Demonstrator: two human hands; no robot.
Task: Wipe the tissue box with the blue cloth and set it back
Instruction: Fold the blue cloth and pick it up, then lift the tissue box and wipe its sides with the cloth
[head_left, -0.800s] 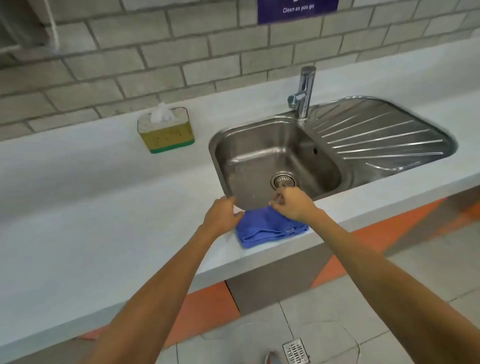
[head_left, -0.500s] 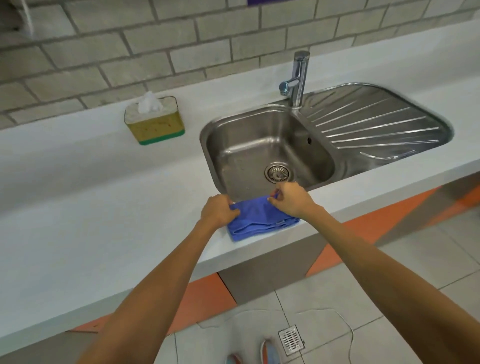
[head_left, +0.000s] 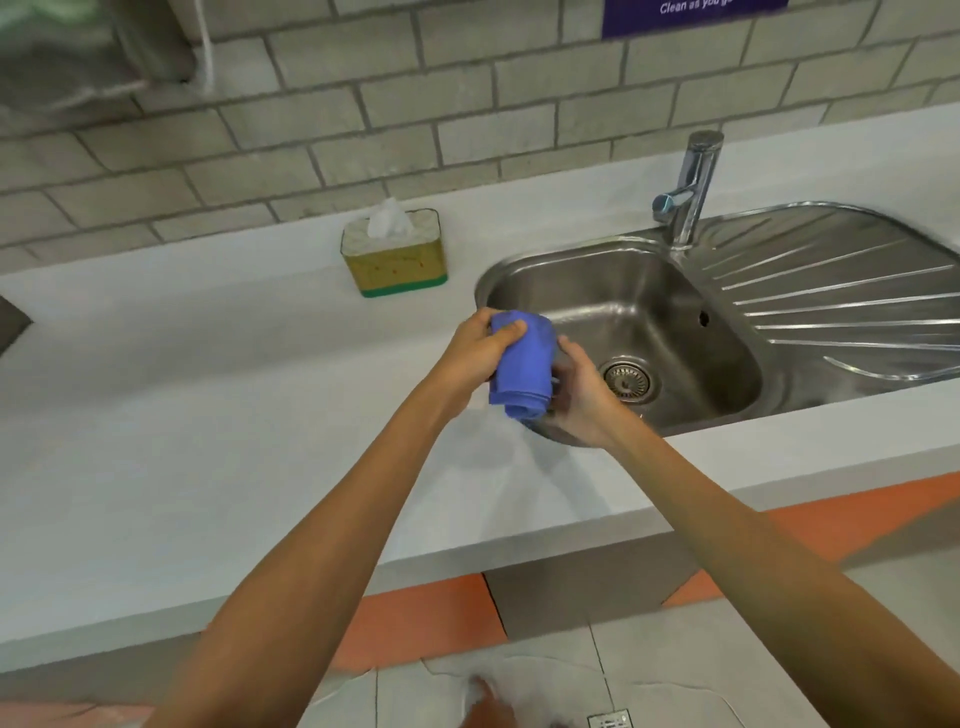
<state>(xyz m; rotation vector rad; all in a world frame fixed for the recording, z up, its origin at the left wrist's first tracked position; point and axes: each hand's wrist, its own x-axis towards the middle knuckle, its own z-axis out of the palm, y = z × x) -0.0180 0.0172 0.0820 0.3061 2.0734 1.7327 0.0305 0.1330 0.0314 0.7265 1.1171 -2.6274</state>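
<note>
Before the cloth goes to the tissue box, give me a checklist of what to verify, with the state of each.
1. Blue cloth off the counter and in the hands: ok, the left hand grips its top.
2. Right hand holding the cloth: cannot tell, it is against the lower edge, but its fingers are hidden.
3. Tissue box upright on the counter: ok.
4. Path from cloth to box clear: ok, only bare counter lies between.
5. A hand free to lift or steady the box: not ok, both are at the cloth.
6. Cloth bundled for wiping: ok, folded into a wad.
</note>
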